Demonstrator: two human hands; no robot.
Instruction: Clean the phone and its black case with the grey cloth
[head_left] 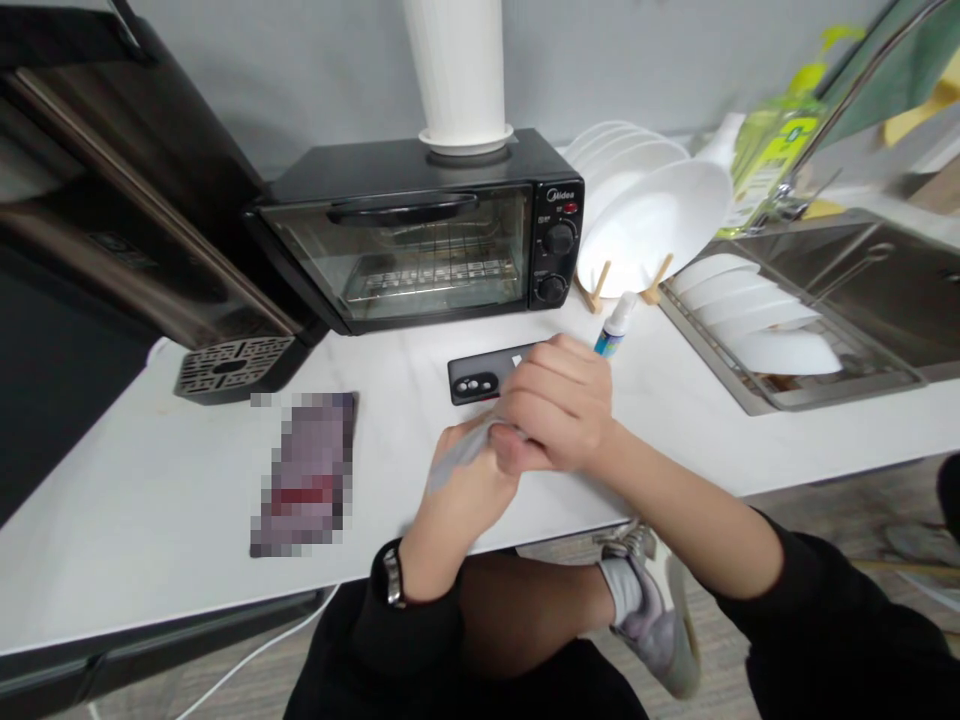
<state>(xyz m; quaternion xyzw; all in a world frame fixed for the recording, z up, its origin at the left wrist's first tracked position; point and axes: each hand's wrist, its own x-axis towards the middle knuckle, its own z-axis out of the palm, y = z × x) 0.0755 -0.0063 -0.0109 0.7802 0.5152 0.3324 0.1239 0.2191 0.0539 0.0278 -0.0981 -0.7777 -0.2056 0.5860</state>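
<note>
My left hand [469,495] is over the worktop, back up, with a watch [391,574] at the wrist. Its fingers are hidden beneath my right hand [556,405], which is curled closed on top. A thin grey cloth-like strip [457,458] lies across the back of my left hand and runs under the right fingers; its exact kind is unclear. Just behind the hands a dark phone [480,375] lies with its camera side up, partly covered by my right hand. Close behind the right knuckles stands a small spray bottle [615,325] with a blue label.
A pixelated flat object [307,475] lies to the left. Behind are a black toaster oven [412,235] bearing a white pot [459,70], and a dark machine [142,190]. White plates [645,225], a soap bottle [780,140] and a sink [892,265] with bowls [750,305] occupy the right.
</note>
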